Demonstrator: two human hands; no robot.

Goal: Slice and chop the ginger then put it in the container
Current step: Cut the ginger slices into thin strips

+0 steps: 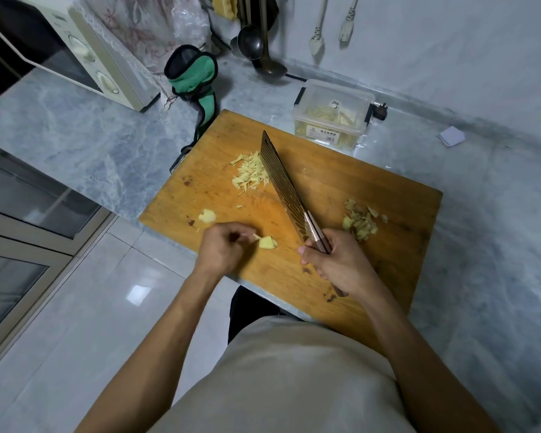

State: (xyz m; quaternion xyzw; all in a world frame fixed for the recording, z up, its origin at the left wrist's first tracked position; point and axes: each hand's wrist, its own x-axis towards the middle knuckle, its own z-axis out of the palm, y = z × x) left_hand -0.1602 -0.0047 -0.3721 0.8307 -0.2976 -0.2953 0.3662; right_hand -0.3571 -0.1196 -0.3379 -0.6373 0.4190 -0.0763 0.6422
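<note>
Pale yellow and peeled, a small ginger piece (267, 242) sits at the near edge of the wooden cutting board (372, 195), and the left hand (224, 250) pinches it at the fingertips. The right hand (333, 262) is clamped round the handle of the knife (283, 179), its broad blade lying across the board and pointing away. A second ginger chunk (207, 216) waits just beside the left hand. This stuff looks light and firm, fibrous, probably a bit slick on the cut faces, so I'd hold it by its sides, flat face down, fingertips tucked back from the edge. To the right lies a heap of peelings (359, 221). Further out, touching the blade's left face, is the pile of chopped ginger (250, 175): loose slivers, easy to scatter, best scooped on the flat of the blade. Beyond the board on the marble counter (75, 126) stands the clear container (333, 115), some ginger already inside.
</note>
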